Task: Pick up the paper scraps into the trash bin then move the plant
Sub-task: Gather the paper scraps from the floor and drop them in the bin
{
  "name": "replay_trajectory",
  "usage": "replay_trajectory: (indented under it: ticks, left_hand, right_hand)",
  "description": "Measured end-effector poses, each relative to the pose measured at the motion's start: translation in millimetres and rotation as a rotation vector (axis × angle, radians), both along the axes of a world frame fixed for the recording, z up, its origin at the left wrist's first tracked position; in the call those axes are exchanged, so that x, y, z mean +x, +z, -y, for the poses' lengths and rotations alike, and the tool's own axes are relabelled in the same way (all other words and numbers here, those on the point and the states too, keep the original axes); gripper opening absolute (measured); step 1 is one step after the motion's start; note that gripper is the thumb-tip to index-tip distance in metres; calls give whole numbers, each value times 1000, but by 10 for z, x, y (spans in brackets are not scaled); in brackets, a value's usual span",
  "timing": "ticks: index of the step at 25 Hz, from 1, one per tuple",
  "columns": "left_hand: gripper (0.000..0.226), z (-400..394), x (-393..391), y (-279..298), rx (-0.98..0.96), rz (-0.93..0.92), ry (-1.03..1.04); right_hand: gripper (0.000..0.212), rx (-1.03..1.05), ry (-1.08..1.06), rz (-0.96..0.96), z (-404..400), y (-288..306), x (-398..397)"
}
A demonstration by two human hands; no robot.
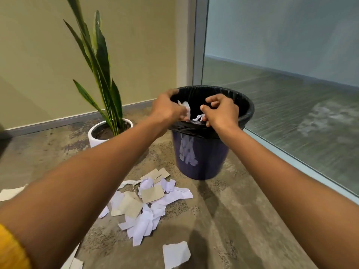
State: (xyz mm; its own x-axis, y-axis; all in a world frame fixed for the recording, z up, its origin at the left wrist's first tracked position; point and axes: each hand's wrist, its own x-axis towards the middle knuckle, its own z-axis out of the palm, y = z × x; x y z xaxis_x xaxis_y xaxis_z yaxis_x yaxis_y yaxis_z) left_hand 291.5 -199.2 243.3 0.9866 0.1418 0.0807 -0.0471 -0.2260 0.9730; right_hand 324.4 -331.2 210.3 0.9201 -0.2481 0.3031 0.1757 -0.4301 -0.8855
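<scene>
A dark blue trash bin (200, 156) with a black liner stands on the floor in the corner. Both my hands reach over its near rim. My left hand (167, 108) holds white paper scraps (185, 108) above the opening. My right hand (221, 111) has its fingers curled, with white scraps (199, 117) showing just under them. A heap of white and tan paper scraps (149, 202) lies on the floor in front of the bin. The plant (101, 61), tall with long green leaves, stands in a white pot (93, 137) left of the bin.
A glass wall (281, 84) runs along the right, close behind the bin. A beige wall (38, 65) stands behind the plant. Loose scraps lie at the lower middle (175, 253) and at the left edge (9, 193) of the concrete floor.
</scene>
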Motion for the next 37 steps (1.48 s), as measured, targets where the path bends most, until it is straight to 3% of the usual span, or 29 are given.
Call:
replay_trajectory:
  ticks: [2,5,11,16,20,23,25,27,31,34,37]
  left_hand:
    - [63,12,-6,-27,43,4,6]
    - [44,-73,-49,-83,80,18,28]
    - [21,-460,-307,-423,319,-65,32]
    - [18,-776,-479,-871,611,-185,-74]
    - [37,-941,-615,-1263,943,-307,-239]
    - [64,-933,-780,-1695,1135,-449,-372]
    - [73,-916,-883,-1965,1175,-542,-409]
    - [77,-935,-950,-2156,1213,-589,-398]
    - [89,-993,-985,-2346,1225,-615,-299]
    - [103,-943,-986,-2432,1199,-613,-320]
    - [92,-938,-983,-2505,1244,-549,-330]
  right_hand:
    - [16,-6,3,12,6,4,-39]
    - [11,-77,45,75,-4,-8,-127]
    - [13,-228,335,156,-209,-296,-390]
    - [11,-511,646,-135,-341,-874,-671]
    - [39,-991,936,-530,-458,-1412,-893]
    - [67,-1116,1043,-614,-475,-1801,-1129]
    - [83,-1154,1040,-534,-475,-1979,-1279]
    - [84,-1210,1001,-492,-508,-2090,-1346]
    - [64,-1178,928,-580,-573,-2130,-1221]
    - [50,-1137,840,-531,-608,-2092,-1061]
    - [34,-1068,691,-411,-683,-2030,-936]
